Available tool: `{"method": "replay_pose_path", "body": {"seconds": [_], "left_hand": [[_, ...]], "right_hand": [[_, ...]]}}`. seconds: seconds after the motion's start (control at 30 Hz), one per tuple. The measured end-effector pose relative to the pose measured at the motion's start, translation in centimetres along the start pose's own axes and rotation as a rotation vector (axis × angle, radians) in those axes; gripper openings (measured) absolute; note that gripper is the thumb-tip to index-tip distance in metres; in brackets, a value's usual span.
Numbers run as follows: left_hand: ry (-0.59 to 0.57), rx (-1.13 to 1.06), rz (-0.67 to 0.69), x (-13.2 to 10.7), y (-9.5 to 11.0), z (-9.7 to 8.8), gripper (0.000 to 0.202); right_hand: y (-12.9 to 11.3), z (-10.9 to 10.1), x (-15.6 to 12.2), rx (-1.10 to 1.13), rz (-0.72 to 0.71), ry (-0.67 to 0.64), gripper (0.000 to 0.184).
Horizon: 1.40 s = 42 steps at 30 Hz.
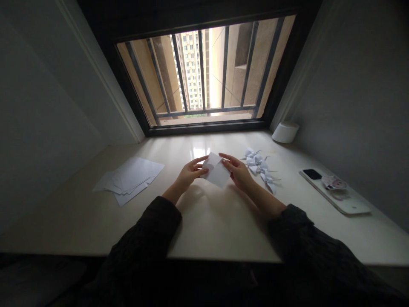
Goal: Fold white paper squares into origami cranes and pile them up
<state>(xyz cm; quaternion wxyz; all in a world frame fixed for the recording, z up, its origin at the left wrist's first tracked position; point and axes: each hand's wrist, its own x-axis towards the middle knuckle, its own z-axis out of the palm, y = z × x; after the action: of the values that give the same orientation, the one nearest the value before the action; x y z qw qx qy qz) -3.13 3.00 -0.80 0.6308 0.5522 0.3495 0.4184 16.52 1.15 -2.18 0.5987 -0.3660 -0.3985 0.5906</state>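
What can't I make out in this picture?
All in the head view:
Held paper: underside faces away; left grip and right grip cover parts.
Paper stack: lower sheets lie mostly under upper ones.
Phone: its screen faces down.
Paper shapes: too small and overlapping to count.
Distant building: top hidden by window frame.

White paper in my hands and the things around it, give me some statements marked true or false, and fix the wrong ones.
1. The left hand and right hand both hold the white paper. True.
2. The loose sheets lie to the right of the right hand. False: they lie to the left of the left hand.
3. The folded paper pieces lie to the right of the white paper. True.
4. The phone lies under the loose sheets. False: it lies to the right of the folded paper pieces.
5. Dark bars show through the window. True.
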Motion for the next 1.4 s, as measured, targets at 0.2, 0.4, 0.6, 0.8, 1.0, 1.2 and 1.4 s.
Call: {"method": "replay_pose_path", "body": {"seconds": [0.2,0.4,0.6,0.8,1.0,1.2,1.4], "left_hand": [[0.082,0.041,0.090,0.0,-0.2,0.1,0.065],[0.090,0.042,0.052,-0.3,-0.2,0.7,0.070],[0.118,0.062,0.023,-0.4,-0.3,0.9,0.065],[0.128,0.078,0.043,0.1,-0.9,0.4,0.054],[0.117,0.087,0.062,0.1,-0.9,0.3,0.053],[0.192,0.089,0.066,0.1,-0.9,0.4,0.052],[0.281,0.041,0.118,0.2,-1.0,0.3,0.053]], "right_hand": [[0.1,0.6,-0.3,0.035,0.043,0.021,0.073],[0.4,0.5,-0.3,-0.061,-0.014,-0.030,0.075],[0.8,0.2,-0.1,-0.105,-0.046,-0.069,0.072],[1.2,-0.2,0.2,-0.116,-0.062,-0.072,0.075],[1.2,-0.2,0.2,-0.129,-0.059,-0.059,0.077],[0.8,0.2,-0.2,-0.116,-0.050,-0.084,0.076],[0.5,0.9,-0.7,-0.112,-0.037,-0.152,0.080]]}}
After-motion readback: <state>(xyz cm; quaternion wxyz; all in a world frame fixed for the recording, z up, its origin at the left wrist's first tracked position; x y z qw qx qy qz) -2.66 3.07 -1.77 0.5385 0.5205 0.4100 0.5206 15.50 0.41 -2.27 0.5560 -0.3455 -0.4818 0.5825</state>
